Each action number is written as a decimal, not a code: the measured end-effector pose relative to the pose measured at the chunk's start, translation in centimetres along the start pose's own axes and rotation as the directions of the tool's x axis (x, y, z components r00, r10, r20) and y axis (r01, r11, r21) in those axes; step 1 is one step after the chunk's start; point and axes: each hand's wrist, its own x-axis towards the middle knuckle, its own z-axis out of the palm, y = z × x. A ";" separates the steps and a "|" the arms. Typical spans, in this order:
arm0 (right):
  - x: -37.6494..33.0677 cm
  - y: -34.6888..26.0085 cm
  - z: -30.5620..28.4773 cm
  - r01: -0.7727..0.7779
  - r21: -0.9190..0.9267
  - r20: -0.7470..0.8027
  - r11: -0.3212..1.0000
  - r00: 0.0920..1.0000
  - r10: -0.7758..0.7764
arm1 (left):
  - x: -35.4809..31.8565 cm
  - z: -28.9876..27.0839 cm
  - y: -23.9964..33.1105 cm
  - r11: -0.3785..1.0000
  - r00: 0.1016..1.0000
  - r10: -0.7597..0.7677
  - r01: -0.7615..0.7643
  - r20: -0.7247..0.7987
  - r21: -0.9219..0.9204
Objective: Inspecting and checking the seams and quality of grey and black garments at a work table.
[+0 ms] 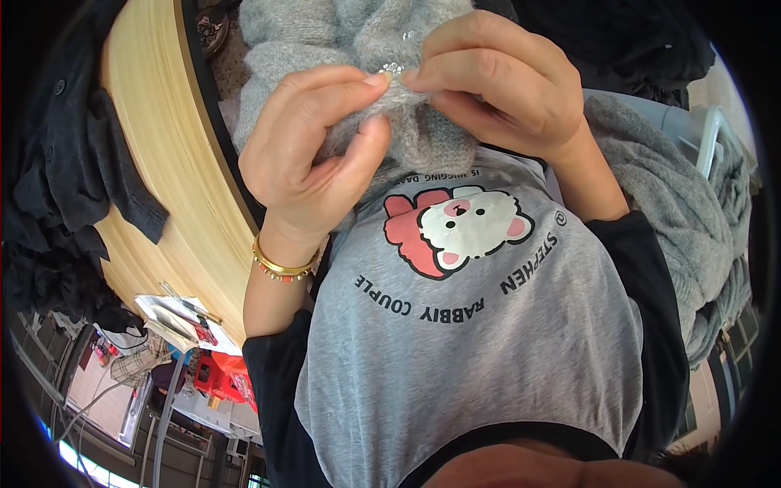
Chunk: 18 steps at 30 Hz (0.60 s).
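Observation:
A fuzzy grey knit garment lies bunched in front of me. A small sparkling clear-stone button sits on it between my fingertips, with a similar sparkling button farther up. My left hand grips the knit beside the nearer button, its index fingertip against the button's edge and its thumb lower on the fabric. My right hand is closed in a pinch on the knit at the button's right side. The fingertips hide exactly what is pinched there.
To the left runs a pale wooden tabletop with a dark buttoned garment over it. Papers and a pen lie near its lower end. More grey knitwear is heaped at right by a pale plastic bin. Dark fabric lies beyond.

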 end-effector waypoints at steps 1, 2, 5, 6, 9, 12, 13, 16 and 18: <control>0.1 0.2 0.3 0.078 -0.031 -0.043 0.997 0.996 -0.079 | -0.1 0.0 -0.1 0.999 0.999 0.037 -0.037 -0.008 0.017; 0.2 0.4 0.5 0.154 -0.064 -0.084 0.986 0.984 -0.159 | -0.2 -0.1 -0.2 0.997 0.997 0.073 -0.073 -0.016 0.036; 4.6 -4.4 -2.4 -0.659 -0.026 0.292 0.752 0.714 0.636 | -0.6 -0.5 0.1 0.986 0.994 0.111 -0.111 0.006 0.124; 3.4 -3.1 -1.5 -0.660 -0.035 0.288 0.750 0.712 0.640 | -0.4 -0.1 0.0 0.986 0.993 0.116 -0.116 0.010 0.116; 0.4 -0.7 1.0 0.187 -0.047 -0.217 0.981 0.957 -0.193 | -0.1 0.4 -0.9 0.953 0.967 0.245 -0.227 -0.070 0.200; 1.9 -3.6 -0.7 -0.613 -0.072 0.221 0.786 0.759 0.612 | -0.3 0.3 -1.0 0.920 0.954 0.299 -0.278 -0.035 0.277; 0.4 -1.3 0.0 -0.242 -0.068 0.069 0.968 0.967 0.246 | -0.2 0.4 -0.9 0.911 0.950 0.310 -0.288 -0.031 0.295; 3.0 -3.5 -1.4 -0.356 0.029 0.131 0.934 0.928 0.350 | -0.5 -0.4 -1.1 0.894 0.949 0.316 -0.301 0.010 0.331; 4.5 -4.5 -2.5 -0.793 0.028 0.369 0.609 0.574 0.731 | -0.5 -0.5 -1.2 0.887 0.944 0.326 -0.326 0.054 0.326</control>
